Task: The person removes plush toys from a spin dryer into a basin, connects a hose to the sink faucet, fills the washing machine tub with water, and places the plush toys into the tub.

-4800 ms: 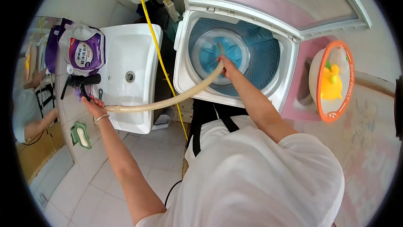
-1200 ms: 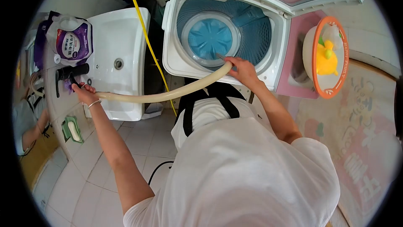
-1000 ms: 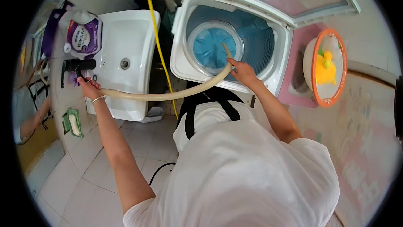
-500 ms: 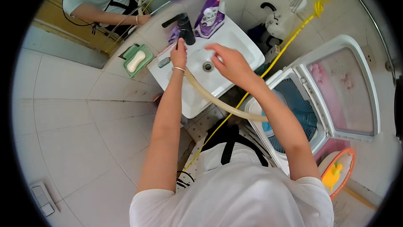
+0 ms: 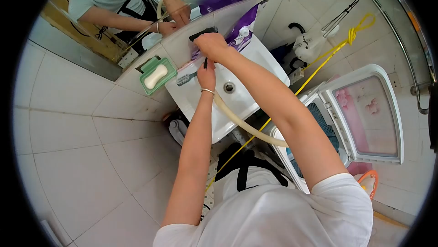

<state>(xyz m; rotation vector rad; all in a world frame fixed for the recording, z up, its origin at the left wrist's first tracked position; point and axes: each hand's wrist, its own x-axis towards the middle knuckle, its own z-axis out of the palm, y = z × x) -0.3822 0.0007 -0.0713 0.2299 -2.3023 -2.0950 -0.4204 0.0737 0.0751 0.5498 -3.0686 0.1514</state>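
My left hand (image 5: 207,77) is closed around the upper end of a cream-coloured hose (image 5: 237,120), just below the tap's spout over the sink. A short black piece sticks up above its fingers. From there the hose curves down across the white sink (image 5: 248,89) to the washing machine (image 5: 292,165). My right hand (image 5: 211,46) grips the black tap (image 5: 204,32) from above, hiding most of its body; the lever's dark top still shows. A grey brush (image 5: 186,79) lies on the sink's left rim, beside my left hand.
Left of the sink, a green soap dish (image 5: 169,74) holds white soap (image 5: 155,76). A purple detergent bag (image 5: 242,32) leans behind the tap. The washer's lid (image 5: 365,110) stands raised on the right. A yellow rope (image 5: 317,71) crosses between sink and washer. A mirror (image 5: 102,32) hangs at upper left.
My right hand has moved up and left from over the sink basin and taken hold of the tap. My left hand stays on the hose below it. The view has shifted slightly.
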